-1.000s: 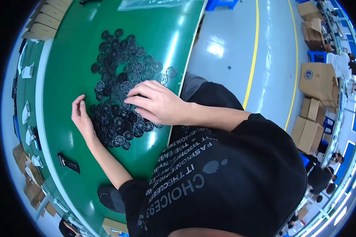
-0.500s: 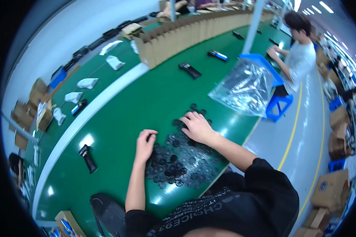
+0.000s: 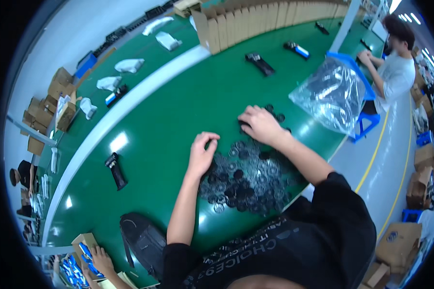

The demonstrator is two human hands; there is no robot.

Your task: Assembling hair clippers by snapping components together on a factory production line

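A heap of several small black round parts [image 3: 248, 180] lies on the green table [image 3: 178, 111] in front of me. My left hand [image 3: 201, 154] rests at the heap's left edge with its fingers curled in; whether they pinch a part I cannot tell. My right hand [image 3: 260, 124] lies palm down on the far end of the heap, fingers bent over a few parts. Both forearms reach out from my black shirt [image 3: 294, 241].
A clear plastic bag [image 3: 335, 94] sits in a blue bin at the right edge. Black devices [image 3: 115, 169] [image 3: 259, 62] lie on the table, a dark bag [image 3: 142, 241] at the near edge. Cardboard dividers [image 3: 255, 21] line the far side. Another person [image 3: 393, 62] works at the right; someone's hand [image 3: 99, 260] is lower left.
The view has swung round, so the table now stretches away from me. My hands have stayed on the heap; the left one has curled its fingers, the right has slid toward the far end.
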